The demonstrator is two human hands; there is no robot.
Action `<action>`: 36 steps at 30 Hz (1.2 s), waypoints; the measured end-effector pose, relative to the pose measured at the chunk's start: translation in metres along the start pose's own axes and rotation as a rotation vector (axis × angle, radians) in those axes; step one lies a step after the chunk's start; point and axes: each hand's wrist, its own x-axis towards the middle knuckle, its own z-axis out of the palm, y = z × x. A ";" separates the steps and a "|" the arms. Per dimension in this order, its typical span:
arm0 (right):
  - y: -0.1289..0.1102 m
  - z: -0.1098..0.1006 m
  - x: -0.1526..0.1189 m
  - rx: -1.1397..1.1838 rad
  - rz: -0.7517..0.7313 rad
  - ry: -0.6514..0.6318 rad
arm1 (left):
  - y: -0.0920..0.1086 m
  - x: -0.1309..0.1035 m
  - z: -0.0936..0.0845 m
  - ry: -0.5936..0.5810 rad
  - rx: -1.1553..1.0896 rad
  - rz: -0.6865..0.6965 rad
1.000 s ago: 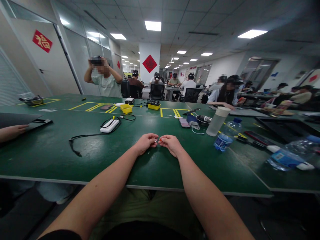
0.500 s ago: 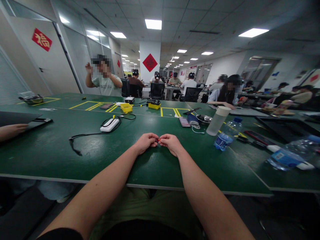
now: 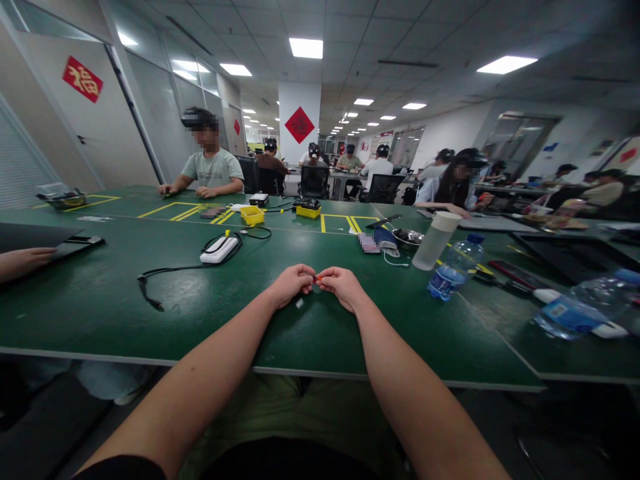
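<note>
In the middle of the view my left hand and my right hand meet fingertip to fingertip above the green table. Both are closed in a pinch. Between them sits a small red-orange piece, darker on the left hand's side. Its kind is too small to make out, and fingers cover most of it; whether it is one piece or two I cannot tell. Just below my left hand shows a small white blurred bit.
A white power bank with a black cable lies at left. To the right stand a frosted bottle and a water bottle; another water bottle lies tilted. Yellow trays are farther back. A person sits across the table.
A small white bit now shows below my left hand. My hands stay nearly in place, still pinching. The person across has lowered both hands from the head to the table.
</note>
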 end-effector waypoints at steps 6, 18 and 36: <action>0.001 -0.001 0.001 -0.012 -0.002 -0.021 | 0.000 0.002 0.001 -0.001 -0.060 -0.063; 0.002 -0.001 0.002 0.005 0.016 0.033 | -0.001 0.001 0.001 -0.010 -0.121 -0.038; -0.001 0.000 0.000 0.001 0.022 0.028 | -0.001 0.002 0.002 0.026 -0.140 -0.061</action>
